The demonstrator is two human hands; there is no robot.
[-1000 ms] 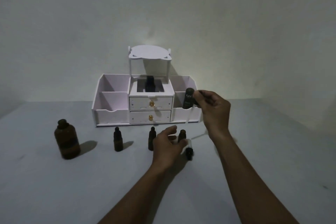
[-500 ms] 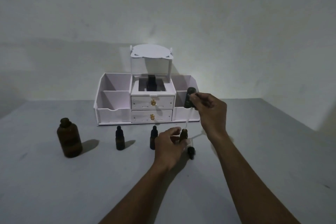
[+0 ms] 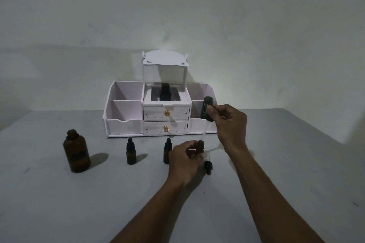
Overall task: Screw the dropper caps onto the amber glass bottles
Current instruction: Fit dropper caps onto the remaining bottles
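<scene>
Your left hand [image 3: 185,156] gripped the open bottle [image 3: 200,146] on the table to steady it, just below your right hand [image 3: 231,122], which pinched the dropper cap [image 3: 207,110] with its pipette [image 3: 203,133] slanting down to the neck, likely so the tube entered before the threads met.

Table [image 3: 59,203], contents as I find them:
- Organizer [image 3: 126,127] at the back, centre.
- Stored bottle [image 3: 165,92] in its top middle compartment, above the two drawers.
- Row before the organizer, left to right: large bottle [image 3: 76,153], first capped bottle [image 3: 131,154], second capped bottle [image 3: 167,153], uncapped bottle [image 3: 199,147].
- Uncapped bottle stands upright in my left hand [image 3: 184,161].
- Loose cap [image 3: 208,166] lies just right of that hand.
- Dropper cap [image 3: 206,110] is in my right hand [image 3: 231,122], above the uncapped bottle and before the organizer's right compartments.
</scene>
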